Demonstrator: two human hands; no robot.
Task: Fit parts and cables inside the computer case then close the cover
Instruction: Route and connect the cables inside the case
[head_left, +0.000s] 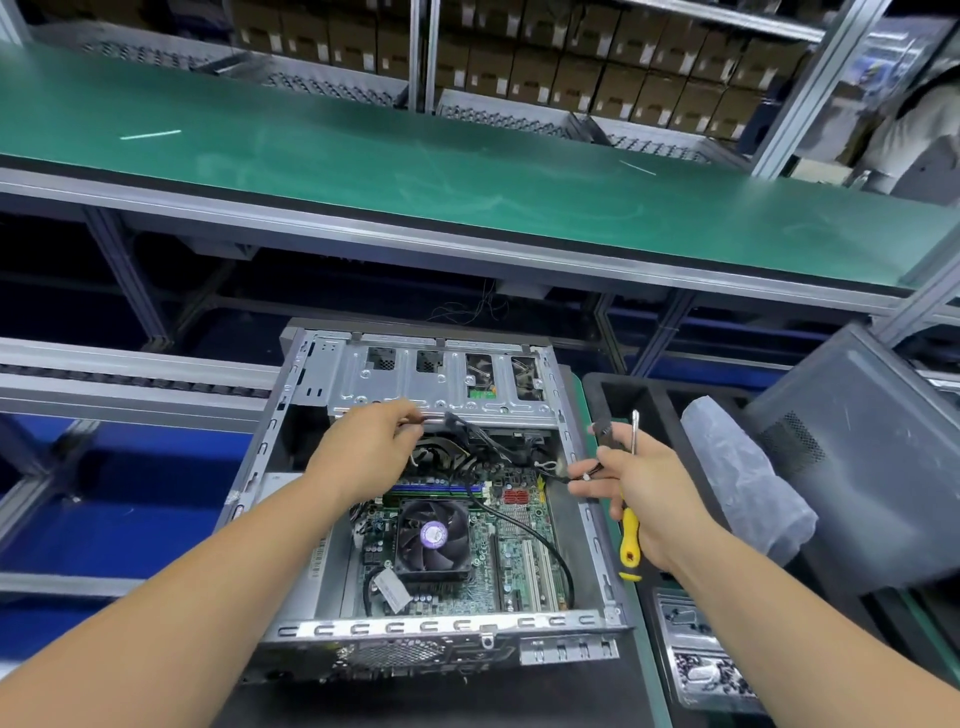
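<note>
We have the open computer case lying on the bench below our fingers, its grey cover leaning well off to the right. We judge cable routing is in hand: our left hand pinches black cables by the drive cage, our right hand grips a screwdriver and a connector lead. Next calls for seating that plug.

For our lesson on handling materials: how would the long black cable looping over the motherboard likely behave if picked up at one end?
The black cable would probably flop, since it lies in a loose curve across the motherboard. It looks thin, so likely light. It could snag on the slots it crosses near the fan.
</note>
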